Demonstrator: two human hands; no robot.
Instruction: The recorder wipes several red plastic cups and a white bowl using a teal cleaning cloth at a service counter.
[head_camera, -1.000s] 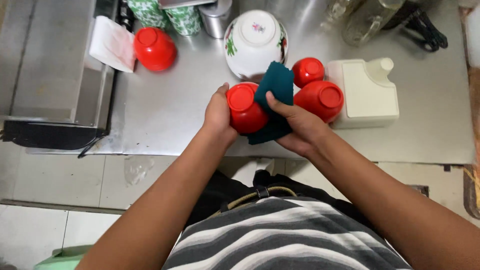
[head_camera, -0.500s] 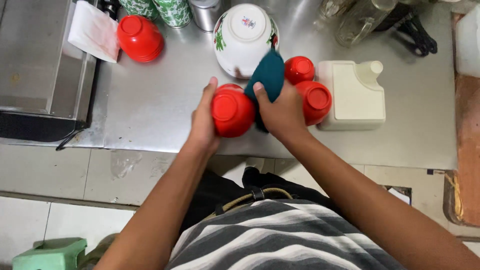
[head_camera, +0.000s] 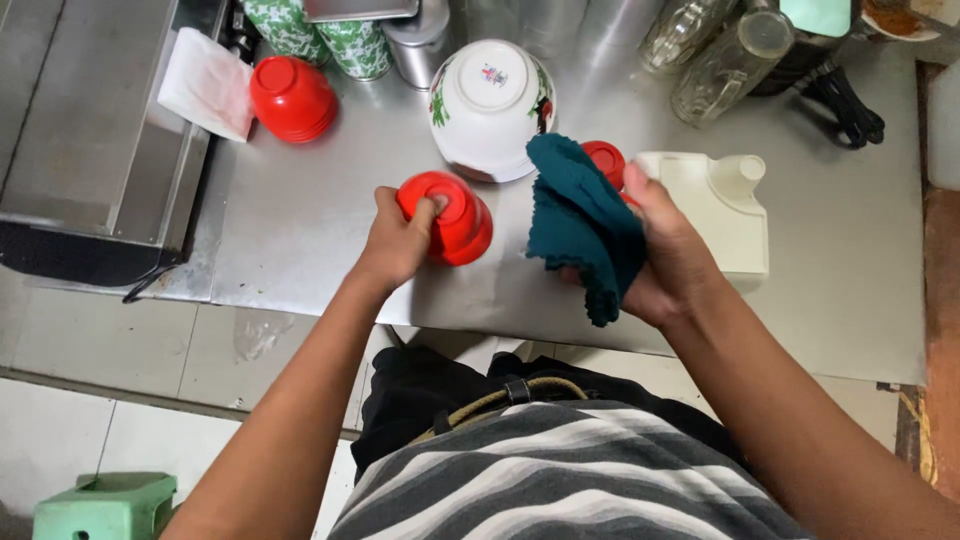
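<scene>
The steel worktop fills the upper part of the head view, its front edge running just above the person's striped shirt. At its left end sits a metal appliance with a folded white cloth lying over its right edge. Near the middle of the back edge stands a large white bowl, upside down, with a flower pattern on its side. To the right of it, toward the front edge, lies a white plastic jug on its side, and two clear glass jars lie at the back right corner beside a black cord. Two green patterned cups and a steel can stand along the back edge, left of the white bowl. An upside-down stack of red bowls rests by the white cloth, near the back left. The right hand is closed around a dark teal cloth, which hangs bunched from the fingers above the front edge. The left hand grips a red bowl, turned bottom up and tilted, fingers wrapped over its rim, near the front edge just before the white bowl; the two hands are apart. Another small red bowl shows behind the teal cloth, beside the jug.
</scene>
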